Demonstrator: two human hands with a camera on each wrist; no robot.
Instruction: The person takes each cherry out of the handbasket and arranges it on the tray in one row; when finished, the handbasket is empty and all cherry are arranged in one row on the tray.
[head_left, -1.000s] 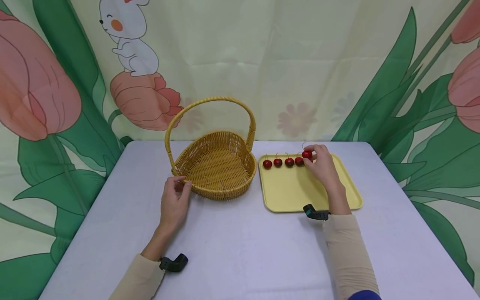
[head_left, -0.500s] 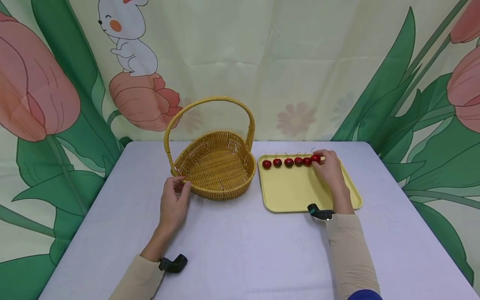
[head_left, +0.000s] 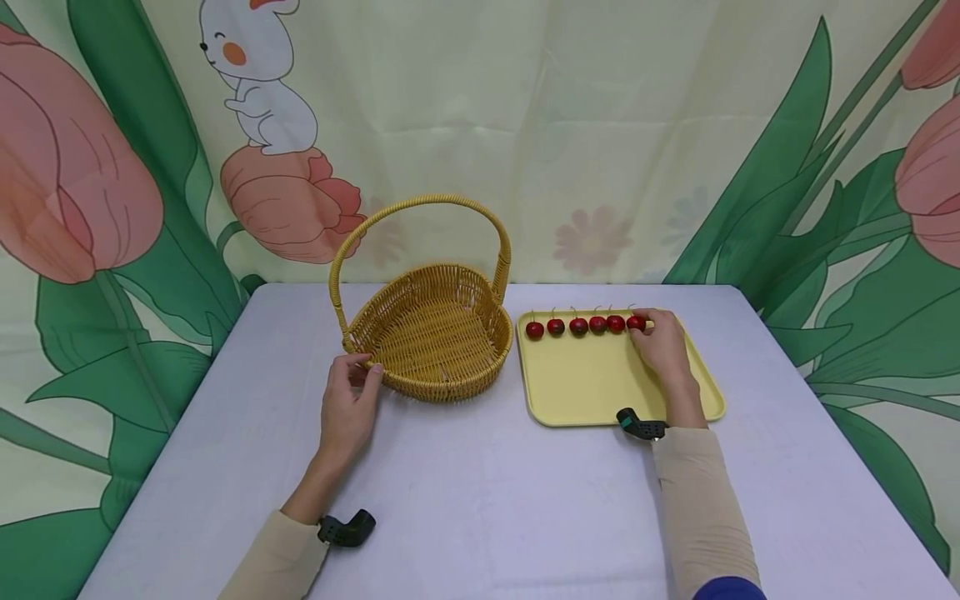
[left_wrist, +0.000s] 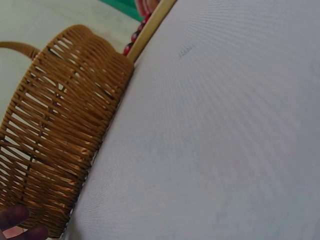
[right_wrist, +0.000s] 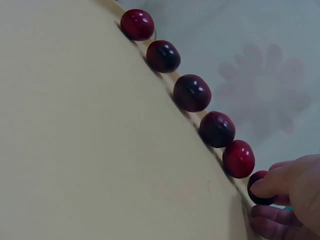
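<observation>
My right hand (head_left: pixel 663 346) pinches a dark red cherry (right_wrist: pixel 258 189) between thumb and fingers at the right end of a row along the tray's far edge. Several other cherries (head_left: pixel 578 326), stems up, make up the rest of that row on the yellow tray (head_left: pixel 585 392). On the left, thumb and fingers of my left hand (head_left: pixel 350 408) hold the near left rim of a woven basket (head_left: pixel 435 333) with a tall arched handle. Nothing lies inside the basket. Only fingertips of the left hand show in the left wrist view, low against the basket's side.
Basket and tray stand side by side on a white-covered table (head_left: pixel 465 500), with a narrow gap between them. A printed curtain (head_left: pixel 465 108) with tulips and a rabbit rises right behind the table's far edge.
One cherry was placed in the row beside the others. The right hand shifted right and down with another cherry, now at tray level at the row's end. The left hand stayed put.
</observation>
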